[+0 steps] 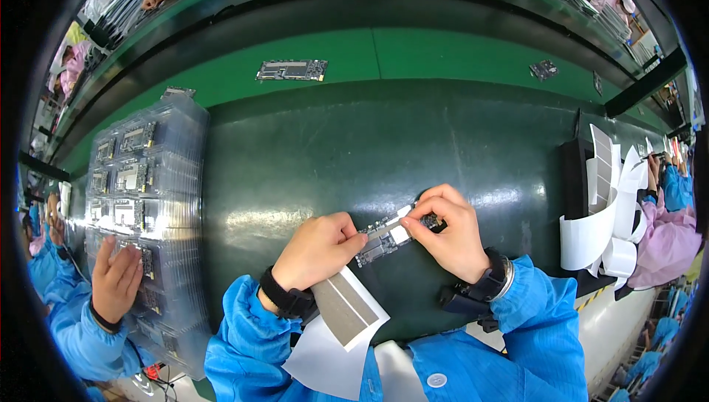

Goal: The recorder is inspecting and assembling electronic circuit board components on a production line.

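Observation:
A green-and-silver circuit board (378, 253) lies tilted on the dark green bench in front of me. Over it runs a thin grey adhesive strip (383, 230). My left hand (316, 251) pinches the strip's left end, with thumb and forefinger closed. At the other end, my right hand (452, 233) has its fingertips closed on the strip, close above the board. Parts of the board are hidden beneath my fingers. A sheet of grey strips on white backing (346, 312) hangs by my left wrist, against my blue sleeve.
Stacked clear plastic trays (188, 202) holding circuit boards stand at left, with a co-worker's hand (117, 278) on them. Another board (292, 70) lies on the green conveyor belt (428, 51). A black holder (574, 173) with curling white backing sheets (587, 243) stands at right.

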The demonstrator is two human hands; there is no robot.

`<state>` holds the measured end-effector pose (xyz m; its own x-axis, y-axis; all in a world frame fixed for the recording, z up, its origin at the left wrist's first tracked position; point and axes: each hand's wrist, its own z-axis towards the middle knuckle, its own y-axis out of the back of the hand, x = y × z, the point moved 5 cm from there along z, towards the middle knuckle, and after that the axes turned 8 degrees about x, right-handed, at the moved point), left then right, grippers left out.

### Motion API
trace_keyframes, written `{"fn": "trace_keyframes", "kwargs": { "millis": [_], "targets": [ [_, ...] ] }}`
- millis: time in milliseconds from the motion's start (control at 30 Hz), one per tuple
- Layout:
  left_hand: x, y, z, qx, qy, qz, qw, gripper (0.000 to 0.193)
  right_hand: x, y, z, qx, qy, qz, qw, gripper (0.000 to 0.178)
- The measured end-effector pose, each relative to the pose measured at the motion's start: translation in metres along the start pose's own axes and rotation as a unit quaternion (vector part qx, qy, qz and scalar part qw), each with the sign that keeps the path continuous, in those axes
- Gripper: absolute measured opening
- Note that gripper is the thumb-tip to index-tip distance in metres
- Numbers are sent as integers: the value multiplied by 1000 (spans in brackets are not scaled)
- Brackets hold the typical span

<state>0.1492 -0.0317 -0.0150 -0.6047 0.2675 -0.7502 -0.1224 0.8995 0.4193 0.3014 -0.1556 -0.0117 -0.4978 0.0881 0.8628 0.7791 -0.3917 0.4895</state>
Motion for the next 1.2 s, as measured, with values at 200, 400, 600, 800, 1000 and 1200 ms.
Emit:
{"fn": "trace_keyframes", "kwargs": {
  "millis": [200,400,600,800,1000,1200],
  "targets": [
    [5,-2,2,2,2,-21,1000,24,0,0,1,-4,-6,-5,1000,11],
    [2,-1,3,10,14,-21,1000,24,0,-1,1,-1,-11,-14,1000,11],
    [1,-1,3,8,18,-22,1000,24,0,-1,1,-5,-16,-15,1000,11],
    [3,-2,3,7,14,-24,1000,23,0,0,1,-3,-13,-13,1000,10],
    [2,-2,2,-1,13,-20,1000,23,0,-1,1,-6,-5,-24,1000,10],
    [-3,-1,-2,-38,-10,35,999,27,1,-1,0,-12,-7,-35,999,11]
  ]
}}
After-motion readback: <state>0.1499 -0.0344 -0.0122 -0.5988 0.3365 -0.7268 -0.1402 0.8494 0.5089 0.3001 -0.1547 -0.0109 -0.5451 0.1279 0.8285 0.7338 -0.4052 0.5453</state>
